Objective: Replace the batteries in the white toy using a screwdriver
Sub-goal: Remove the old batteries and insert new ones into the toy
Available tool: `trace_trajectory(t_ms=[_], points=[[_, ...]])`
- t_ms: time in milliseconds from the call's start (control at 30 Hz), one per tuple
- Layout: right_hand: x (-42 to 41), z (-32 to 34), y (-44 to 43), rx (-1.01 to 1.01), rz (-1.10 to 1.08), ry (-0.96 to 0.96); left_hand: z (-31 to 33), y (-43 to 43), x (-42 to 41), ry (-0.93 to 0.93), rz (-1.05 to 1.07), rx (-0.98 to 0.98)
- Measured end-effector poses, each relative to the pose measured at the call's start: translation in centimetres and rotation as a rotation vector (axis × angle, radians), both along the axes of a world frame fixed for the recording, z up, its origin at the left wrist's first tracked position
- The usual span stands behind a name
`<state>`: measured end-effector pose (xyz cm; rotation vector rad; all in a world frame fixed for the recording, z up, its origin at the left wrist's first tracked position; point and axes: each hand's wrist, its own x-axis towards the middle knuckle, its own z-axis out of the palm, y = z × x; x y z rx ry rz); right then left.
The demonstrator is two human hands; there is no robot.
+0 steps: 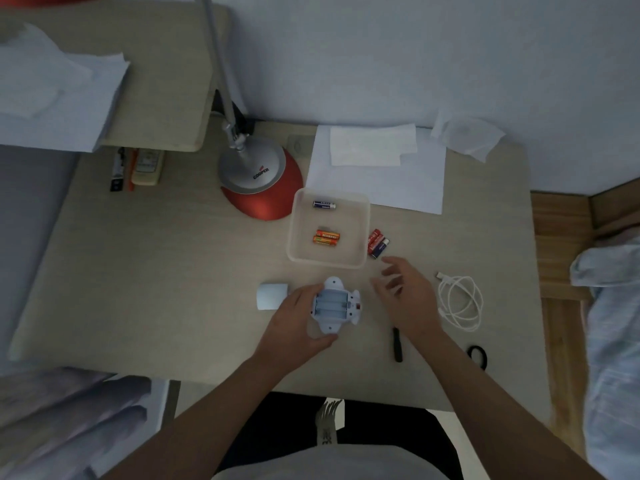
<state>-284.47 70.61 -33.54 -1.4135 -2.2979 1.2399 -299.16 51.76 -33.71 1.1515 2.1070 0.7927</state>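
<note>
The white toy (pixel 335 304) lies belly-up on the tabletop (pixel 173 271), its battery bay open and seemingly empty. It looks like light, rigid plastic, likely to skid — best held by its outer edges, as the left hand (pixel 298 320) does now, cupping its side. The right hand (pixel 403 289) hovers spread and empty near the loose batteries (pixel 378 244) beside the clear tray (pixel 360 209). The screwdriver (pixel 397 344) lies unused.

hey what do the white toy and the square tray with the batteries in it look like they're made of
White toy: likely hard moulded plastic, going by its smooth matte shell and crisp ribbed battery bay. Square tray: probably translucent plastic with a frosted finish, since the table tone shows faintly through its thin, rounded walls. Neither is certain from looks alone.
</note>
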Motion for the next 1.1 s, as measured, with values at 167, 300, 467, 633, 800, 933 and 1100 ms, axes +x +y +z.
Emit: trace_trajectory(t_ms=[167, 300, 467, 633, 800, 933, 1100], points=[[-1.7, -1.3, 2.9, 0.050, -0.092, -0.045, 0.1, 0.1, 0.1, -0.003, 0.019, -0.007], [-2.7, -2.2, 3.9, 0.086, -0.073, -0.109, 0.1, 0.0, 0.2, 0.002, 0.021, -0.010], [-3.2, -2.7, 4.0, 0.117, -0.048, -0.117, 0.2, 0.0, 0.4, -0.001, 0.038, -0.018], [-3.4, -2.9, 4.0, 0.143, -0.037, -0.120, 0.3, -0.1, 0.6, 0.005, 0.044, -0.018], [-3.5, -2.7, 4.0, 0.144, -0.023, -0.129, 0.4, -0.1, 0.8, 0.011, 0.060, -0.019], [-3.1, -2.2, 3.7, 0.121, -0.032, -0.100, 0.5, -0.2, 0.9, 0.020, 0.066, -0.015], [-1.6, -0.4, 2.8, -0.066, -0.139, 0.045, 0.3, -0.2, 1.0, 0.020, 0.073, -0.028]])
